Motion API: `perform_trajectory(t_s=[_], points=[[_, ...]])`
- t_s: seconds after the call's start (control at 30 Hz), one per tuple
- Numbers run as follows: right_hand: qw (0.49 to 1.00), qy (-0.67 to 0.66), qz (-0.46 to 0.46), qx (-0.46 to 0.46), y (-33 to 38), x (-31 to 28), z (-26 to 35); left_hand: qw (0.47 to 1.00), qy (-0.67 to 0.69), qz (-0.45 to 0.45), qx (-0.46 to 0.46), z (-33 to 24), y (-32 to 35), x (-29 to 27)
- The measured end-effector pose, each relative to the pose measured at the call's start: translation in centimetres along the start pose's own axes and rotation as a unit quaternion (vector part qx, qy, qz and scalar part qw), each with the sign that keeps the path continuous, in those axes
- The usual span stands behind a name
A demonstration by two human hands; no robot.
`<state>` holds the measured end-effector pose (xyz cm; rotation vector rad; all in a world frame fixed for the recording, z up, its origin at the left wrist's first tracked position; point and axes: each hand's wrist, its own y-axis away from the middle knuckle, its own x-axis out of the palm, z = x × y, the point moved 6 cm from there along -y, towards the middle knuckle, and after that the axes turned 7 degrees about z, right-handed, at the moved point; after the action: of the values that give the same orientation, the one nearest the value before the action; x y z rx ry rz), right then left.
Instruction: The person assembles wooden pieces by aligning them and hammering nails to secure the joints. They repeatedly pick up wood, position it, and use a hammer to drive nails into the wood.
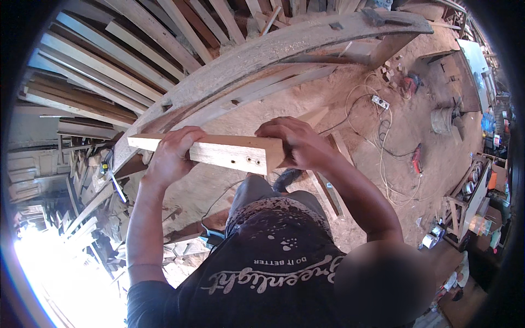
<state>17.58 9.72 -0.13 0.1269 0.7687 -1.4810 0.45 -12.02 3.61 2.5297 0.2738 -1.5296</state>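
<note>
Both hands hold a pale squared wooden beam point(219, 155) up in front of my body. Several small dark holes show in its near face, toward the right end. My left hand point(174, 152) is closed over the beam left of its middle, fingers across the top edge. At the right end my right hand point(295, 141) grips it, fingers over the top; part of that grip is hidden behind the wood. Beyond the beam runs a long, worn wooden bench point(246, 52), bent by the lens.
Many boards point(109, 54) lean or lie beyond the bench at the left. On the dusty floor are a white power strip point(380, 102), loose cables, and red power tools point(417, 158). Wood scraps point(87, 218) pile at the left. A cluttered shelf point(465, 202) stands at the right.
</note>
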Motion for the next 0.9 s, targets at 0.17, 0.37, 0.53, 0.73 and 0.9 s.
perform_trajectory(t_s=[0.17,0.37,0.53,0.73,0.9], points=[[0.996,-0.021,-0.016,0.081,-0.9,0.8,-1.9,0.996,0.043,0.045,-0.06,1.3,0.2,-0.6],[0.992,-0.003,-0.005,0.124,-3.6,-0.1,-1.5,0.988,0.044,0.055,-0.136,3.3,0.6,-1.1],[0.991,0.018,-0.008,0.13,-5.3,0.3,-3.0,0.976,0.063,0.063,-0.2,4.8,0.0,-2.1],[0.983,-0.015,0.02,0.18,-8.1,-0.7,-2.9,0.974,0.019,0.043,-0.221,6.0,-1.0,-3.1],[0.976,-0.015,0.063,0.21,-10.1,0.2,-3.8,0.989,0.034,-0.076,-0.121,2.0,-4.6,-3.7]])
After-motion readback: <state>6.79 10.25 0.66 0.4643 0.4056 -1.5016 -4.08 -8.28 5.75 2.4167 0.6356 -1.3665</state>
